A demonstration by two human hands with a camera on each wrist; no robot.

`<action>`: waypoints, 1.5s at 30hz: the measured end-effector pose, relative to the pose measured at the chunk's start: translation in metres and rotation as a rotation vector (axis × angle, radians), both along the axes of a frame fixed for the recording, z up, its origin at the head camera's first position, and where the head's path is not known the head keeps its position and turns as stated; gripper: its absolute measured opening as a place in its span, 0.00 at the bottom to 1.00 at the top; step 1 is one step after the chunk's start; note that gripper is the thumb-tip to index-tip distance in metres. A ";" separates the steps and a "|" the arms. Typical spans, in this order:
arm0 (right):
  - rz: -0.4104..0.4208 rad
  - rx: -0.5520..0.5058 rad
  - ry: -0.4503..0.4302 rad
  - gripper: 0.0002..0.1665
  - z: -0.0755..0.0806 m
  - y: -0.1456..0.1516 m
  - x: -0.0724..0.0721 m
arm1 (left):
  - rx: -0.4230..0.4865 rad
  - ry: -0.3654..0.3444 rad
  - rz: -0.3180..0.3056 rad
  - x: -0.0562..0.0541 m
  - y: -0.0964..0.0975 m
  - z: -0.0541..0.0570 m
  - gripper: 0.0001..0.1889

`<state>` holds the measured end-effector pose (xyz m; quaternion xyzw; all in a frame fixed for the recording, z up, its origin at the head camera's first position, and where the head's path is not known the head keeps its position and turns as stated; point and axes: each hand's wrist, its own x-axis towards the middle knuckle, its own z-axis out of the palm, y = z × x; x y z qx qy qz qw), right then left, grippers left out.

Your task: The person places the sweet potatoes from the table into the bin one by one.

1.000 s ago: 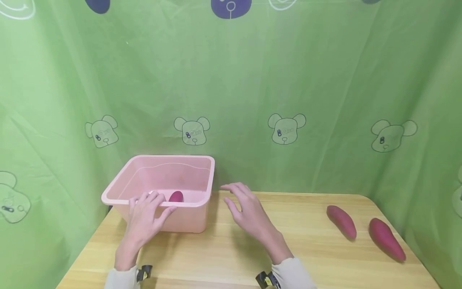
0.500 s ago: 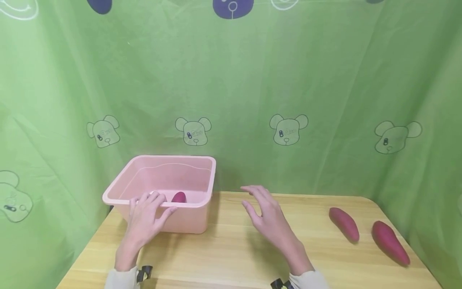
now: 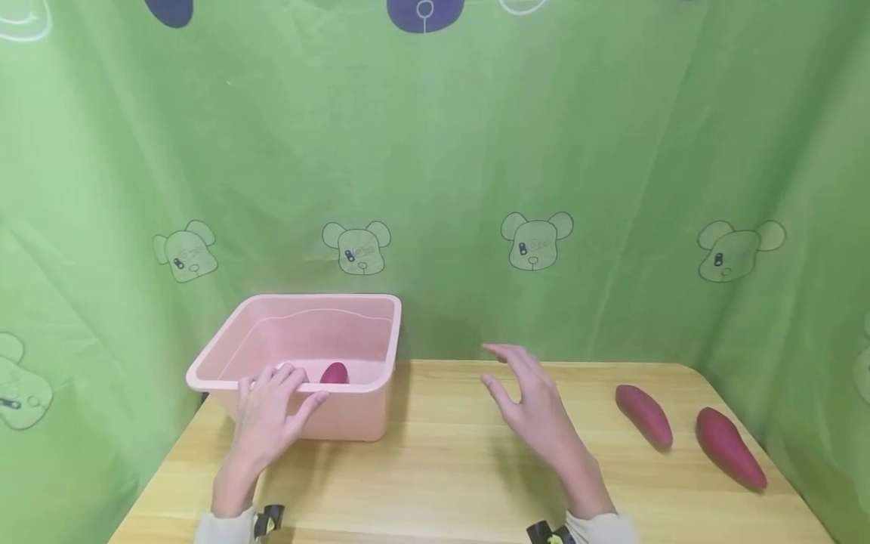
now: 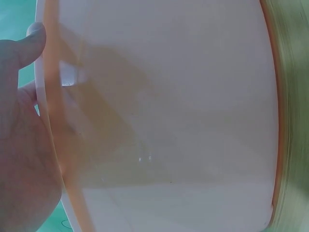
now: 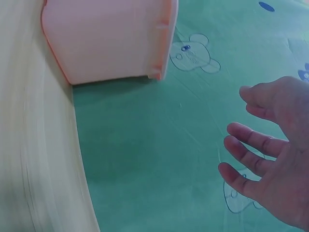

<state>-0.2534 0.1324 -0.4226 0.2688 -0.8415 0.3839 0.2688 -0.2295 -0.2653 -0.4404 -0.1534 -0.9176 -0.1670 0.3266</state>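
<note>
My left hand point(image 3: 267, 419) grips the near rim of a pink plastic bin point(image 3: 299, 332), fingers over the edge and thumb on the outside. In the left wrist view the thumb point(image 4: 33, 44) lies at the rim, and the bin's smooth outer wall point(image 4: 193, 116) fills most of the picture. Inside the bin a dark pink sweet potato point(image 3: 334, 373) shows partly above the near rim, its lower part hidden. My right hand point(image 3: 540, 412) hovers over the table between the bin and two more sweet potatoes, fingers loosely spread and holding nothing.
One sweet potato point(image 3: 643, 417) lies on the wooden table point(image 3: 435, 483) at the right; the other sweet potato point(image 3: 730, 449) is nearer the right edge. A green curtain point(image 3: 448, 151) with bear prints hangs behind the table and along both sides.
My right hand has moved right, away from the bin and nearer the two sweet potatoes on the table. The left hand stays on the rim, and the bin has not moved.
</note>
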 end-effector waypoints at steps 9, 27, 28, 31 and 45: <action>-0.066 -0.024 0.043 0.29 -0.002 0.020 -0.002 | -0.013 -0.010 0.009 0.001 0.001 -0.001 0.16; -0.141 -0.047 0.039 0.31 -0.001 0.048 -0.003 | -0.010 -0.020 0.023 0.005 0.003 0.002 0.16; -0.146 -0.049 0.038 0.31 -0.001 0.050 -0.003 | -0.009 -0.020 0.021 0.005 0.003 0.002 0.16; -0.160 -0.055 0.029 0.31 0.000 0.055 -0.002 | -0.011 -0.018 0.014 0.003 0.003 0.002 0.15; -0.215 -0.063 0.021 0.31 0.001 0.078 -0.005 | -0.020 -0.015 0.017 0.003 0.003 0.001 0.15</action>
